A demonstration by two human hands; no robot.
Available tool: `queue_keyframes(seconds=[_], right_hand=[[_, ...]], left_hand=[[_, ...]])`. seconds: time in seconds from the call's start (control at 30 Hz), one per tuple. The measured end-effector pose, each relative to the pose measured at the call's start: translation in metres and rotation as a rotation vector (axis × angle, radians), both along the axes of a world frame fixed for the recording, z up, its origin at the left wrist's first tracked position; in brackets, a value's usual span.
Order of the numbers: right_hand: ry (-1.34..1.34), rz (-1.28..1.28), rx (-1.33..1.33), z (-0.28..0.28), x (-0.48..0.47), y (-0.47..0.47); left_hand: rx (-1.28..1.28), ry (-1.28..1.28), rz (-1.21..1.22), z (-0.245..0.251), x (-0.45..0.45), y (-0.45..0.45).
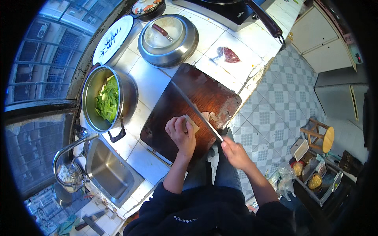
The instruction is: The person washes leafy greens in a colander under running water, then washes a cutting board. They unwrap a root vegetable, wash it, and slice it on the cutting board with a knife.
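My left hand (181, 135) presses a pale block of food (192, 124), perhaps meat, on the dark wooden cutting board (165, 103). My right hand (236, 152) grips a long-bladed kitchen knife (196, 110), whose blade reaches diagonally up and left across the board. Its handle is hidden in my fingers. Thin pale slices (209, 115) lie on the board just right of the blade. Beyond the board's far edge, a dark red piece of meat (230, 55) rests on the white tiles. Whether the blade touches the board cannot be told.
Left of the board stand a steel pot (130, 97) of chopped greens (107, 101) and a sink (110, 169) with a faucet (63, 150). A domed steel lid (168, 41) sits beyond. A pan handle (265, 22) overhangs the counter's far right. A wooden stool (327, 139) stands on the floor.
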State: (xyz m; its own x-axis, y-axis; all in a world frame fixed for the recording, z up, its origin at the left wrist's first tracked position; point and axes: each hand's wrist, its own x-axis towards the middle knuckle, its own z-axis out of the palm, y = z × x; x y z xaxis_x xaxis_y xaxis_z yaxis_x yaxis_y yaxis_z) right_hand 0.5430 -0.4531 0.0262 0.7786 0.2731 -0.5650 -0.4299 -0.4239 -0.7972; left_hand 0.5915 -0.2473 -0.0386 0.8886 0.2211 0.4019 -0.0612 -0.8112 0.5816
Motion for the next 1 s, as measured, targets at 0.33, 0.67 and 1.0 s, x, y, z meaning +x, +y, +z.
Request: queue_keyframes(seconds=[0.33, 0.67, 1.0], right_hand=[[-0.174, 0.044, -0.198, 0.012, -0.061, 0.019], [-0.141, 0.122, -0.165, 0.011, -0.054, 0.010], [-0.048, 0.171, -0.100, 0.021, -0.027, 0.011]], left_hand=[[0.062, -0.015, 0.012, -0.006, -0.002, 0.004], [0.084, -0.001, 0.000, -0.003, 0.000, 0.003], [0.133, -0.003, -0.028, -0.001, 0.002, 0.001]])
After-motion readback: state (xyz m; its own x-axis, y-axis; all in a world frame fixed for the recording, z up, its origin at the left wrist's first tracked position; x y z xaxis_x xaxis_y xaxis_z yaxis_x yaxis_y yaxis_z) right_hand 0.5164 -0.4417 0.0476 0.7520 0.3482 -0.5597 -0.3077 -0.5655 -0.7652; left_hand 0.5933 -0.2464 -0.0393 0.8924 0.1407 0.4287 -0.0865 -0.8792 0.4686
